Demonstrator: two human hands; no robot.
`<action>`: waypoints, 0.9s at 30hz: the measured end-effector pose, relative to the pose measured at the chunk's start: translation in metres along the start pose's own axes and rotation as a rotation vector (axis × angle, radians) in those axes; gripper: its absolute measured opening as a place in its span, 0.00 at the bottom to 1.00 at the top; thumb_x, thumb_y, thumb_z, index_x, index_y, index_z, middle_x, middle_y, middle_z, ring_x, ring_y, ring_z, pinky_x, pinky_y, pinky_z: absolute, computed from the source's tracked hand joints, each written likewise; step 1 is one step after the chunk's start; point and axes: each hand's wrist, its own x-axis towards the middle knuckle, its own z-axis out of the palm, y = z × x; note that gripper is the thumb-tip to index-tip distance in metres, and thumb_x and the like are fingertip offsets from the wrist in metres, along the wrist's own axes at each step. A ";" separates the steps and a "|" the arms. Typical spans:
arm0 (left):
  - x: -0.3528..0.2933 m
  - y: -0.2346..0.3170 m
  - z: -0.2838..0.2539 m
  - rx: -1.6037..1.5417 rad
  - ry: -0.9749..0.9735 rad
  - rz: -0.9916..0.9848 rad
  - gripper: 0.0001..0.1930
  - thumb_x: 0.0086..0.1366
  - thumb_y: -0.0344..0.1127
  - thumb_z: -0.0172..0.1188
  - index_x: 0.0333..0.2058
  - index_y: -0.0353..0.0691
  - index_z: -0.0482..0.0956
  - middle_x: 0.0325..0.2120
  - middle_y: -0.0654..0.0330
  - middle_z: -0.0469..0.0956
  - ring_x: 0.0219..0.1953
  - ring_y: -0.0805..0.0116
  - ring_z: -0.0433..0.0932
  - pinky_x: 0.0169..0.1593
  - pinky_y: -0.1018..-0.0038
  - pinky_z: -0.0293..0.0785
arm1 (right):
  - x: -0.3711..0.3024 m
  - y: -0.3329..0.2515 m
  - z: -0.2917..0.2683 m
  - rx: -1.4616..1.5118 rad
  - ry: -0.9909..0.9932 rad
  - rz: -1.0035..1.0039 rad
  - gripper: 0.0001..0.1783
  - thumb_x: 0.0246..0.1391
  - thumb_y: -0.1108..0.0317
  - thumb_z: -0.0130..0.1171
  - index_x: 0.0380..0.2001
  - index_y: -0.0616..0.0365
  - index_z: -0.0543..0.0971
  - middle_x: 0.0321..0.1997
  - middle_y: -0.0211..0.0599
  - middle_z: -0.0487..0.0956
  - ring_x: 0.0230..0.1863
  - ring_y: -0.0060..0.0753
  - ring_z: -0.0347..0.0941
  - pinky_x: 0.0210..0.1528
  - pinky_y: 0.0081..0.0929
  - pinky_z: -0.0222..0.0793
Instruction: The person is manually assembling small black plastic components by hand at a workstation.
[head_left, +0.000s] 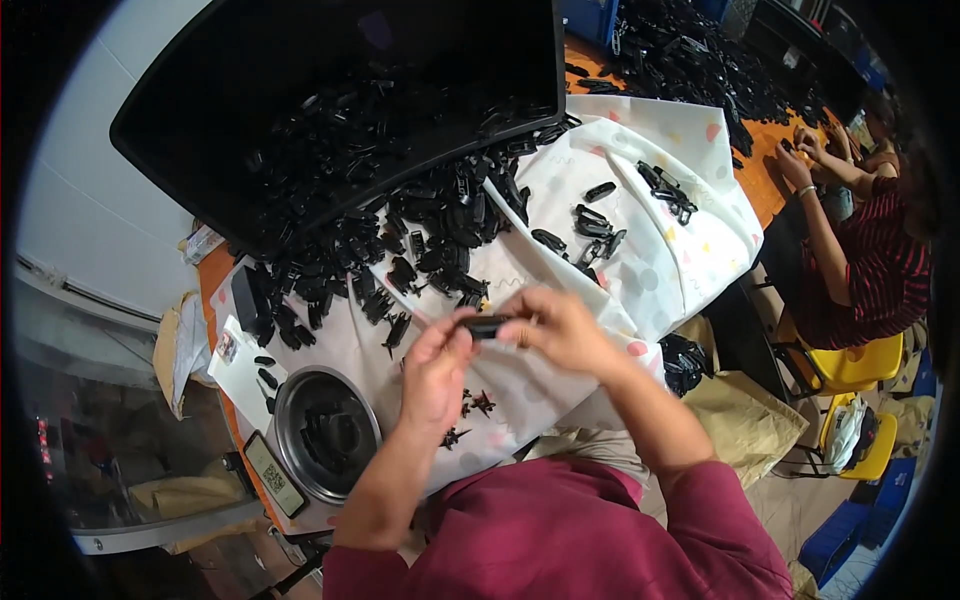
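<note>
Between my two hands is a small, oblong black plastic part [484, 327], held level above the cloth. My left hand [438, 360] pinches its left end, and my right hand [556, 328] grips the right end. Just beyond them lies a heap of similar black plastic parts [450, 225]. A few small dark spiky pieces [482, 402] rest on the cloth nearer to me. To the left of my left forearm stands a round metal bowl [370, 400] with black pieces in it.
A large black bin [350, 200] tips its parts onto the patterned white cloth [680, 290]. A phone [273, 474] lies left of the bowl. At the right, another person [860, 240] works at an orange table [765, 185] near yellow chairs [858, 370].
</note>
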 end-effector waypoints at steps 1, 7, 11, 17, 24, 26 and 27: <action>0.012 0.003 -0.003 0.003 0.007 -0.002 0.13 0.58 0.29 0.52 0.43 0.34 0.70 0.35 0.59 0.72 0.40 0.72 0.70 0.44 0.78 0.64 | 0.015 0.015 -0.014 -0.098 0.009 0.066 0.06 0.48 0.69 0.56 0.28 0.61 0.76 0.21 0.31 0.74 0.25 0.18 0.70 0.25 0.20 0.65; 0.061 -0.003 -0.054 0.814 0.391 0.029 0.09 0.52 0.31 0.51 0.33 0.36 0.72 0.16 0.65 0.68 0.20 0.73 0.69 0.26 0.80 0.66 | 0.075 0.097 -0.072 -0.877 0.238 0.241 0.10 0.39 0.64 0.57 0.25 0.59 0.78 0.25 0.50 0.76 0.30 0.49 0.72 0.34 0.39 0.68; 0.063 -0.012 -0.043 1.476 0.114 -0.057 0.13 0.49 0.40 0.62 0.30 0.37 0.78 0.24 0.57 0.77 0.27 0.68 0.75 0.34 0.75 0.69 | 0.075 0.094 -0.067 -0.737 0.251 0.300 0.07 0.33 0.69 0.53 0.20 0.59 0.76 0.24 0.50 0.76 0.29 0.50 0.73 0.32 0.39 0.68; 0.058 0.006 -0.028 1.547 0.099 -0.205 0.11 0.48 0.37 0.62 0.26 0.36 0.75 0.22 0.58 0.76 0.27 0.66 0.75 0.33 0.74 0.69 | 0.050 0.042 -0.048 -0.169 0.473 0.157 0.21 0.42 0.75 0.60 0.41 0.59 0.66 0.23 0.34 0.73 0.19 0.25 0.67 0.18 0.19 0.62; 0.021 0.030 0.008 1.276 -0.157 0.402 0.13 0.47 0.26 0.58 0.35 0.35 0.71 0.32 0.56 0.72 0.35 0.64 0.73 0.39 0.73 0.69 | 0.009 -0.008 0.001 1.026 0.095 0.291 0.08 0.49 0.75 0.54 0.34 0.63 0.71 0.30 0.39 0.74 0.29 0.31 0.75 0.25 0.21 0.75; 0.016 0.028 0.003 1.093 -0.144 0.440 0.13 0.47 0.25 0.58 0.34 0.35 0.71 0.31 0.57 0.72 0.34 0.66 0.73 0.39 0.74 0.69 | 0.001 -0.008 0.011 1.084 0.088 0.341 0.08 0.49 0.75 0.53 0.35 0.63 0.71 0.30 0.39 0.74 0.29 0.32 0.75 0.26 0.21 0.75; 0.013 0.026 -0.002 0.910 -0.130 0.472 0.13 0.47 0.24 0.59 0.34 0.34 0.71 0.30 0.59 0.72 0.34 0.67 0.72 0.39 0.75 0.69 | -0.002 -0.008 0.015 1.120 0.099 0.363 0.08 0.49 0.75 0.53 0.35 0.63 0.71 0.31 0.39 0.74 0.29 0.32 0.75 0.26 0.21 0.75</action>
